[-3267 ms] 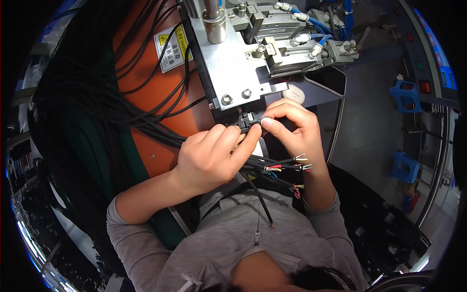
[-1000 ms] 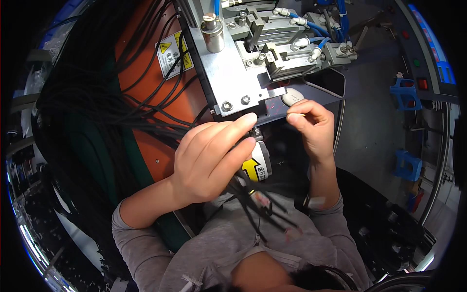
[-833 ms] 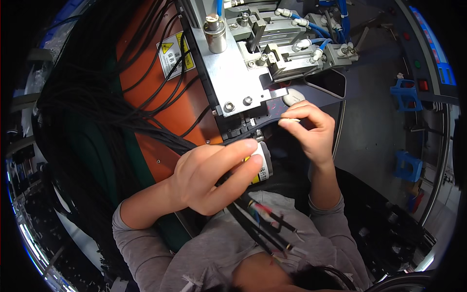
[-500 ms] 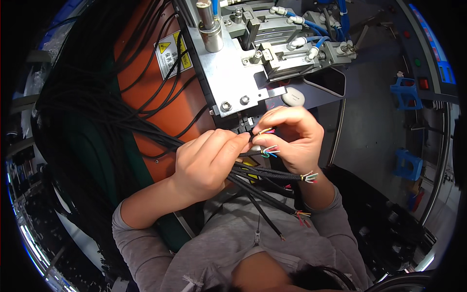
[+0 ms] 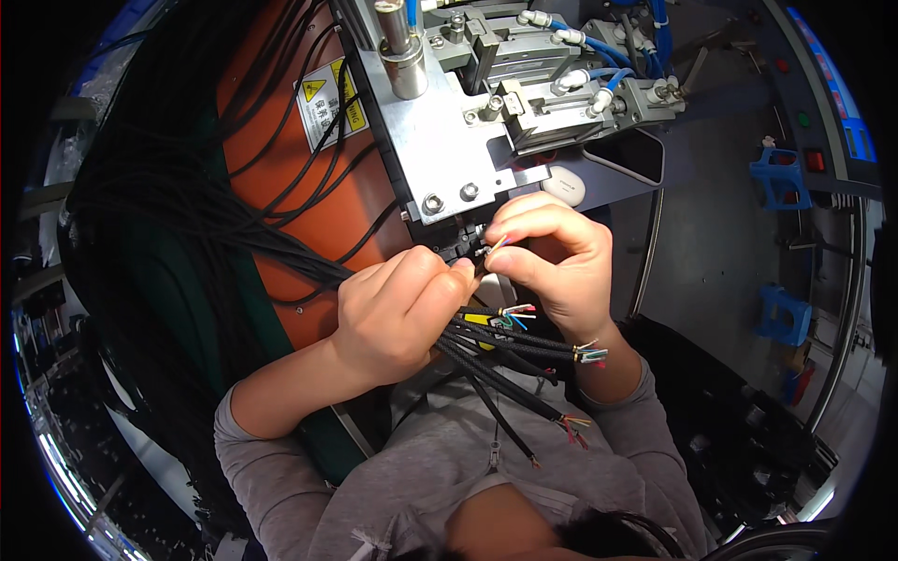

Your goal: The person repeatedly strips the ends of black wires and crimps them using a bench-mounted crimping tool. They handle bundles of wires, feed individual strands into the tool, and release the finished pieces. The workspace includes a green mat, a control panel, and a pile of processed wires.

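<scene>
My left hand [image 5: 393,313] is closed round a bundle of black braided cables [image 5: 510,379], just below the machine's lower end. Several cable ends fan out from under it to the right, with stripped coloured wires [image 5: 591,353] at their tips. Thumb and forefinger of my right hand [image 5: 552,257] pinch a small light-coloured wire end [image 5: 499,245]. Both hands' fingertips are close together beside a small dark metal fixture [image 5: 458,245] under the machine's bright metal plate [image 5: 435,154]. My left fingers hide part of the cable at the fixture.
Above my hands stands a machine with metal cylinders [image 5: 404,65] and blue air hoses [image 5: 608,56]. A white rounded case [image 5: 563,187] and a phone-like flat device [image 5: 629,157] lie right of it. More black cables run left over an orange panel [image 5: 281,178]. Blue stools [image 5: 784,315] stand on the floor at right.
My right hand has shifted slightly left and up, its fingertips nearer the fixture. The hanging cable ends below have swung a little down and left. My left hand stays almost in place.
</scene>
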